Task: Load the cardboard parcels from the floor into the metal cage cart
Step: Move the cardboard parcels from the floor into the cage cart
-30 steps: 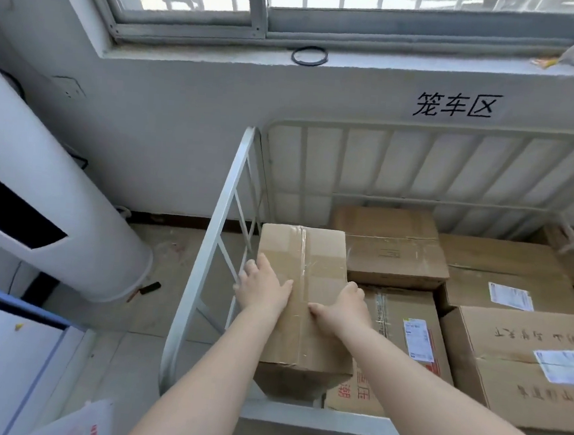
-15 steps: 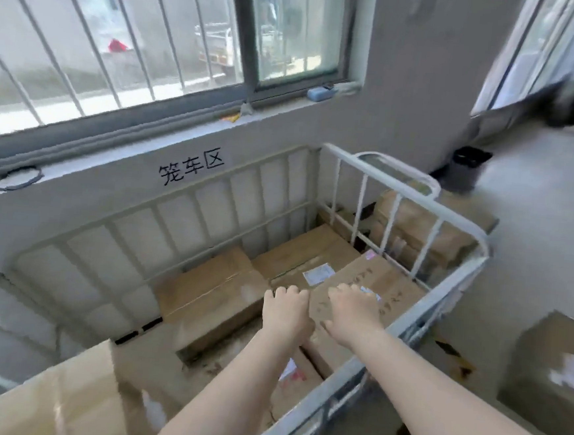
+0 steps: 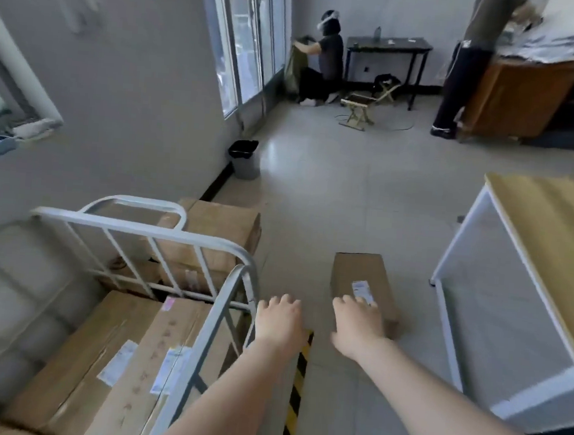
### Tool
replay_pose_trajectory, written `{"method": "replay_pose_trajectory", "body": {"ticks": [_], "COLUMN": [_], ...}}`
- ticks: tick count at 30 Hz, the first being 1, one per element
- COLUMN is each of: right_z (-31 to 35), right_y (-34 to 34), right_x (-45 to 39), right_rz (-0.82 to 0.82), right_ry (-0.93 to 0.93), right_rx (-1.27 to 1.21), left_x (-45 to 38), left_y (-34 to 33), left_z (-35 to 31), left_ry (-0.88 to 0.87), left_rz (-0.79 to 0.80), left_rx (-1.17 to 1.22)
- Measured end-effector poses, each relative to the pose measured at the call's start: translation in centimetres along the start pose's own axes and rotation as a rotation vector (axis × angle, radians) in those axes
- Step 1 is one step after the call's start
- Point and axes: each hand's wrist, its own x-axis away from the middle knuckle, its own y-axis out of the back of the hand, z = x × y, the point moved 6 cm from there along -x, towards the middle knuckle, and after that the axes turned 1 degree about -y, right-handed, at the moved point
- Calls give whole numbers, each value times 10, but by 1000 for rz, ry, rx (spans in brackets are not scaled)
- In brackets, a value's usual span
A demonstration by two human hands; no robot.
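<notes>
The white metal cage cart fills the lower left, with several cardboard parcels lying inside it. One long cardboard parcel with a white label lies on the floor just right of the cart. Two stacked parcels stand on the floor behind the cart's far rail. My left hand hovers empty, fingers apart, beside the cart's corner post. My right hand is also empty with spread fingers, over the near end of the floor parcel; whether it touches is unclear.
A white-framed table with a wooden top stands at the right. Yellow-black tape marks the floor below my hands. A grey bin sits by the wall. Two other people work at the far end near a black table and stools.
My hands let go of the parcel placed in the cart and drew out over its rail. My view swung right, from the cart to the floor parcel.
</notes>
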Motion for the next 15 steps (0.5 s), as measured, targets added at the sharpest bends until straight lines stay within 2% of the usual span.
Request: {"method": "replay_pose_trajectory", "body": {"ticks": [6, 12, 15], "right_z": [-81, -143, -175], "right_y": [-33, -72, -107], "right_x": [-68, -195, -267], "right_rz": [115, 166, 126], "right_ry": [-186, -331, -351], "right_rx": [-63, -188, -232], "left_x": [-105, -259, -346], "left_y": [-18, -56, -89], "left_z": [-47, -72, -90], "left_ry": [-115, -232, -289], "left_rz": [129, 243, 278], "left_rx": [-31, -57, -95]}}
